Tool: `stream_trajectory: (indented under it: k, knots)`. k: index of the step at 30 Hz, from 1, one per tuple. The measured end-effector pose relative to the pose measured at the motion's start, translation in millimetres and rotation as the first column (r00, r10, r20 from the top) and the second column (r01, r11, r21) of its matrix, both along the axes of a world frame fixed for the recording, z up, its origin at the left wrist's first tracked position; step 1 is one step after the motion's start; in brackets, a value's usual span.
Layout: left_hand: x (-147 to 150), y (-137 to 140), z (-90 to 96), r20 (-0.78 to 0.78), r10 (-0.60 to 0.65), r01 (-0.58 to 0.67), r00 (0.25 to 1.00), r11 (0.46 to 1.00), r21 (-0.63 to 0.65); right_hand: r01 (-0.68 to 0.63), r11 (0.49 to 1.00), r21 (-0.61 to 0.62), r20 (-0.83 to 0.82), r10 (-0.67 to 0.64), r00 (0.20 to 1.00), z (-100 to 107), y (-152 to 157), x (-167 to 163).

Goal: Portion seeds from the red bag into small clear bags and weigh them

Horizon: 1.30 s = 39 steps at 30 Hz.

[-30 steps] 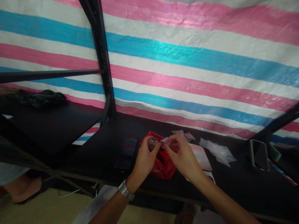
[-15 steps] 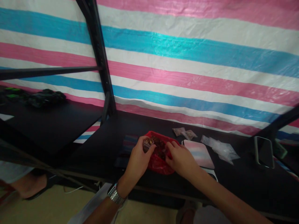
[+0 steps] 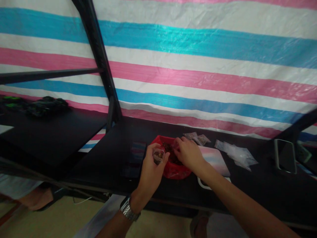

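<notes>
My left hand (image 3: 151,170) is closed round a small clear plastic bag (image 3: 158,156), whose mouth faces up and which has small brownish bits inside. The bag is at the left rim of a red plastic bag (image 3: 176,172) that stands wide open on the black shelf. Dark, dried-looking pieces (image 3: 170,147) lie inside the red bag. Over its far right side, my right hand (image 3: 190,154) has its fingers bent together and lowered into the opening. What those fingertips grip, if anything, is hidden.
Right of the red bag lies a flat device with a shiny plate (image 3: 215,161). Small filled bags (image 3: 201,139) lie behind it, with flat clear bags (image 3: 239,154) further right. A phone (image 3: 285,157) rests at the right; a dark flat object (image 3: 135,160) lies left. A metal post (image 3: 101,62) rises behind.
My right hand has moved up toward the far side of the red bag. My left hand has turned the small bag so its opening shows more. The camera view has shifted slightly.
</notes>
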<state>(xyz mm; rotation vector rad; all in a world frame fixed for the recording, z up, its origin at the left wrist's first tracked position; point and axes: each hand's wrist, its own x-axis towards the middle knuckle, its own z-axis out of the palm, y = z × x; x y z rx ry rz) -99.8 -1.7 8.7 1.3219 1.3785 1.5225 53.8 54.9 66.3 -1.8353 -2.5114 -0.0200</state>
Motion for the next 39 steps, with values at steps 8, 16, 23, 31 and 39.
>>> stream_trajectory:
  k: [8, 16, 23, 31, 39]
  knots:
    - [-11.4, 9.9, 1.0, -0.079, 0.055, -0.063, 0.995, 0.993, -0.096, 0.005, 0.997, -0.081, -0.202, -0.021, 0.979, -9.9, 23.6, -15.3]
    - [-10.5, 23.0, 1.7, 0.137, 0.083, -0.067, 0.987, 0.991, -0.117, -0.132, 0.964, -0.230, -0.521, -0.008, 0.854, -16.4, 28.2, -14.9]
    - [-15.9, 26.5, 3.3, 0.134, 0.151, -0.139, 0.979, 0.986, -0.094, -0.169, 0.902, -0.397, -0.682, -0.166, 0.712, -19.4, 32.8, -12.1]
    - [-0.6, -0.4, 24.3, -0.068, 0.194, -0.177, 0.979, 0.963, 0.203, -0.163, 0.870, -0.465, -0.713, -0.259, 0.651, -9.2, 17.8, 24.3]
    - [32.3, 3.3, 10.3, -0.061, -0.081, 0.082, 0.995, 0.997, 0.014, -0.161, 0.932, -0.325, -0.852, -0.215, 0.477, 16.4, 0.5, 57.8]
